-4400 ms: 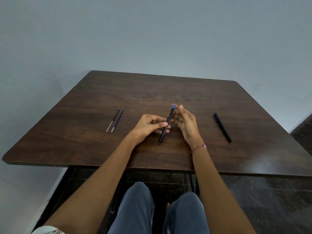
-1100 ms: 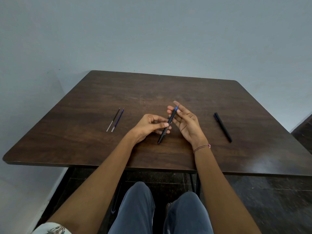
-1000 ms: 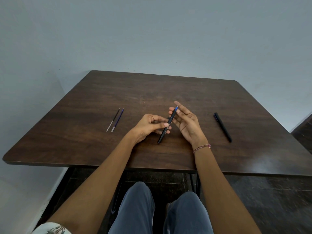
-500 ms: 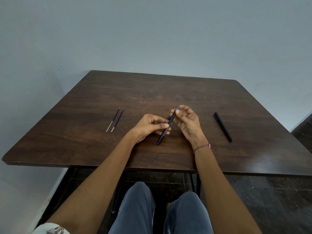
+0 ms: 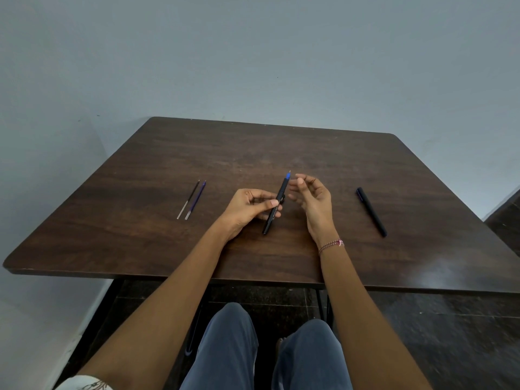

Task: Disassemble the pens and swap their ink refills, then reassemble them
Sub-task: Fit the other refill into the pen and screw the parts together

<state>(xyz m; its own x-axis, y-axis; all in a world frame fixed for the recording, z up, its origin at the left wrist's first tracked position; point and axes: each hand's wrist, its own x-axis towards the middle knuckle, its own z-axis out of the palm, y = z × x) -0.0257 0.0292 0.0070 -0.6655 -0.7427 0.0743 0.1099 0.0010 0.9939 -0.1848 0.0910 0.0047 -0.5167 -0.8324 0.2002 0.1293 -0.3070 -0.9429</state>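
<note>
Left hand (image 5: 250, 208) pinches the pen (image 5: 277, 202) at mid-barrel between thumb and fingers, holding it just above the counter (image 5: 140, 243). Right hand (image 5: 311, 197) is spread loosely beside the blue tip, fingers curled, touching nothing visible. A small dark part seems to sit at the barrel near the left fingertips; it is too small to identify.

The pen's long axis runs from near the person to far, tilted slightly right, with the blue tip pointing away and the rear end toward the person.

Handling judgement: the pen is light, stiff and smooth, so it may roll or slip; grip the barrel at its middle and turn the tip section with the other hand.

Two refills (image 5: 192, 199) lie side by side on the counter to the left, well apart from the hands, dark ends pointing away. A second pen (image 5: 371, 211), all black, lies to the right.
</note>
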